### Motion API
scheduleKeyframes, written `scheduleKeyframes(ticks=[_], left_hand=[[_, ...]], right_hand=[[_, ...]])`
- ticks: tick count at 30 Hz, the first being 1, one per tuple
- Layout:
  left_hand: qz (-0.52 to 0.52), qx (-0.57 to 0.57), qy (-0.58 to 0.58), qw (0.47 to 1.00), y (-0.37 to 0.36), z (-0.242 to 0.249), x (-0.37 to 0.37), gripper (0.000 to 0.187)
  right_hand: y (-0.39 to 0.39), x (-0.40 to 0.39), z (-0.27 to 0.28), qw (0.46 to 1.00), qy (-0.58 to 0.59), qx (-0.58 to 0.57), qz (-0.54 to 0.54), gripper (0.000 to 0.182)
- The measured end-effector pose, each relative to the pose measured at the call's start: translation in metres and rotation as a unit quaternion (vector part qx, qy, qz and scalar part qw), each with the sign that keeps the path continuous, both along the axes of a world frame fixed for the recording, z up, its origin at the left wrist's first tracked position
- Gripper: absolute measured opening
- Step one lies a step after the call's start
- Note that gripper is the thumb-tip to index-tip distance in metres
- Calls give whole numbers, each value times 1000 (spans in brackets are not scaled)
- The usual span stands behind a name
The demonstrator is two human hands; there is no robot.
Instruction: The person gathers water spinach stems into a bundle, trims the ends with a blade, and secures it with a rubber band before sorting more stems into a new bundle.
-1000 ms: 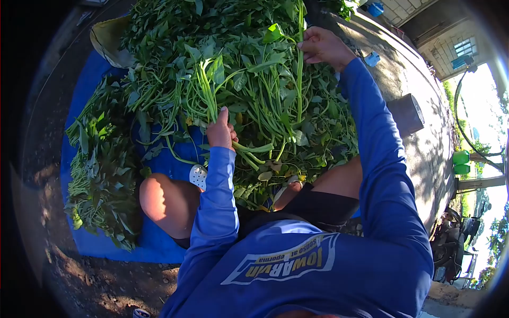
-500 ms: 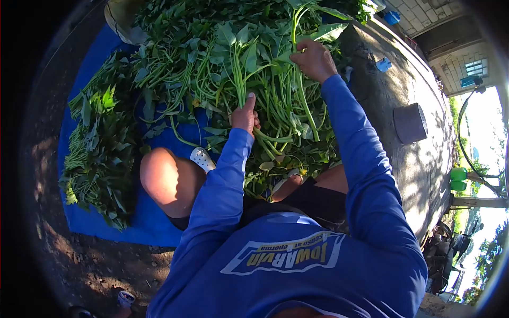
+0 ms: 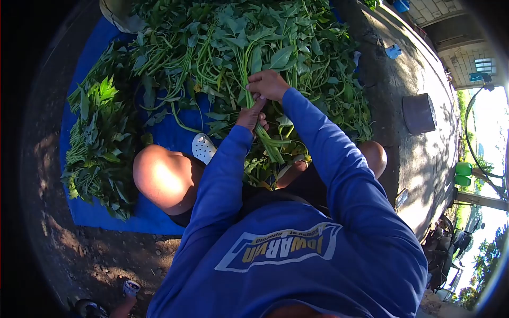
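My left hand (image 3: 253, 115) is wrapped round a bunch of leafy green stems (image 3: 273, 152), which look like water spinach. The cut ends stick out below the fist toward me, and the leaves point away. Just above it, my right hand (image 3: 269, 85) is closed on the same bunch, its fingers against the upper stems and close to my left thumb. Beyond both hands spreads a large loose heap of the same greens (image 3: 185, 40). More greens (image 3: 101, 143) lie in a neater row at the left, on a blue tarp (image 3: 87, 214).
A white clog (image 3: 203, 148) is on my foot beside the heap. On the concrete at the right stands a grey-brown bucket (image 3: 419, 114), with a small blue object (image 3: 393, 51) farther back. A pale sack (image 3: 122, 16) sits at the far left. Green containers (image 3: 463, 174) are at the right.
My right hand has come down and left with the long stem it held, over to the bunch in my left hand. My left hand keeps its hold on the bunch.
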State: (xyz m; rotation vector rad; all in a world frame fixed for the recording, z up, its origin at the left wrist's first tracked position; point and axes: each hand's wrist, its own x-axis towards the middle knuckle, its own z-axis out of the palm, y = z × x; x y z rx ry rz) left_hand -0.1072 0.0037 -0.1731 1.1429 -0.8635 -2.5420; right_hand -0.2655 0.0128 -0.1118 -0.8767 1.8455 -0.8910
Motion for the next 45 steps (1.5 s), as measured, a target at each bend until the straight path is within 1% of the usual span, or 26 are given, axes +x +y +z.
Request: scheduleKeyframes(ticks=[1,2,3,4,5,6,8,9,10,13,14,17,20,23,24,25,27,30,32,33,36,39,42,45], left_hand=[[-14,-10,4,1000,-3,4,1,44],[10,-18,-32,999,-4,9,3,38],[41,-48,-35,997,-8,15,2,36],[74,-80,-39,993,-15,18,2,35],[101,-109,-46,988,-17,21,6,33],[112,-110,-43,987,-17,27,11,33],[143,-120,-26,982,-29,48,12,31],[159,-124,-17,979,-34,50,12,31],[169,-101,-18,980,-38,49,12,30],[167,-95,-28,981,-39,55,8,30],[160,-90,-30,983,-39,52,6,30],[144,-85,-35,985,-35,46,3,28],[144,-100,-44,984,-33,47,1,27],[135,-156,-75,976,-37,25,-5,30],[131,-162,-64,976,-36,32,-4,31],[128,-167,-52,976,-33,43,-3,32],[120,-172,-33,977,-32,50,0,33],[105,-158,-9,982,-35,39,0,34],[100,-134,-1,986,-35,26,-1,34],[96,-135,-13,986,-33,28,0,34],[89,-136,-31,986,-29,34,1,33],[90,-129,-22,987,-26,39,2,33],[88,-127,-17,988,-25,35,2,33],[82,-116,-26,990,-25,31,0,33]], right_hand=[[2,1,7,998,-54,-9,9,46],[11,-6,19,991,-80,-80,-68,41],[18,-28,12,972,-54,-116,-198,40],[22,-59,-3,934,-26,-151,-323,38],[38,-89,-23,924,107,-95,-355,35],[55,-107,-41,894,237,-34,-379,33],[72,-99,-48,925,235,-38,-295,34],[81,-92,-49,939,233,-39,-250,35],[82,-82,-52,939,242,-33,-243,33],[75,-69,-64,940,239,-25,-242,36],[71,-70,-70,936,267,-9,-229,38],[69,-74,-61,930,297,4,-216,36],[73,-82,-46,943,259,-29,-205,30],[81,-96,-23,982,47,-21,-184,25],[85,-97,-5,983,-50,-30,-176,31],[90,-97,10,981,-95,-49,-164,35],[99,-91,35,970,-183,-84,-140,42],[107,-64,65,950,-215,-139,-178,42],[121,-61,83,915,-324,-169,-168,49],[127,-60,88,893,-377,-185,-162,52],[141,-46,85,894,-307,-196,-262,60],[157,-43,69,906,-269,-276,-175,61],[165,-37,70,896,-319,-281,-129,63],[164,-38,73,873,-382,-261,-153,58]])
